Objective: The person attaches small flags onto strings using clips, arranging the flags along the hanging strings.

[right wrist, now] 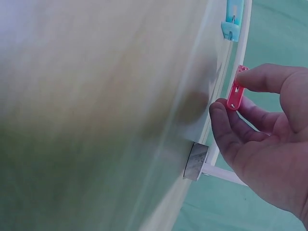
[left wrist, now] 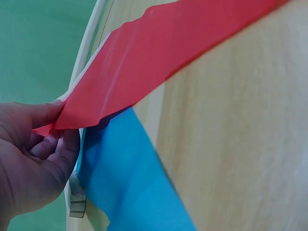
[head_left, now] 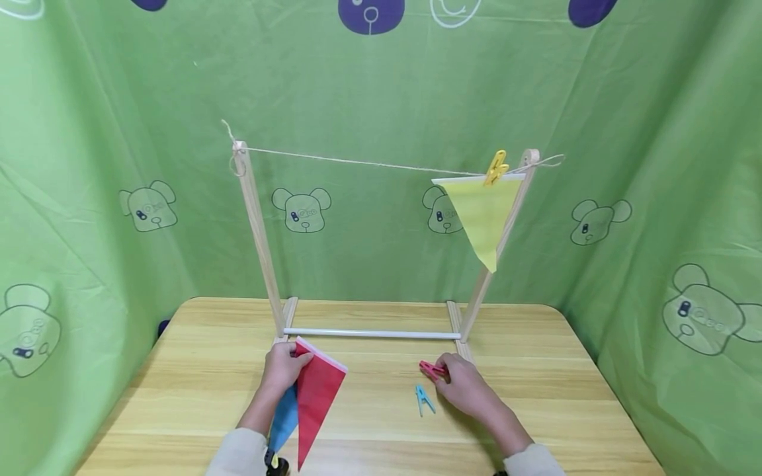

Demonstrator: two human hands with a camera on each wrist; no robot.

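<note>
A: Head view first; what's held?
B: The left hand (head_left: 282,367) pinches the red flag (head_left: 321,390) near its white edge, the blue flag (head_left: 286,416) behind it, above the table (head_left: 369,436); the right hand (head_left: 463,385) pinches the red peg (head_left: 428,368), near the blue peg (head_left: 423,395).
A: Any danger up top?
B: The yellow flag (head_left: 485,211) hangs by one yellow peg (head_left: 496,168); a tug on the string (head_left: 357,160) could tilt or shed it.
A: Left wrist view?
B: Thumb above the red flag, fingers beneath, clamped; I can't tell how firmly the blue one is held; loosening for one flag might drop both.
A: Right wrist view?
B: Thumb and fingertips are clamped on the red peg; squeezed off-centre, it could twist or spring away.
</note>
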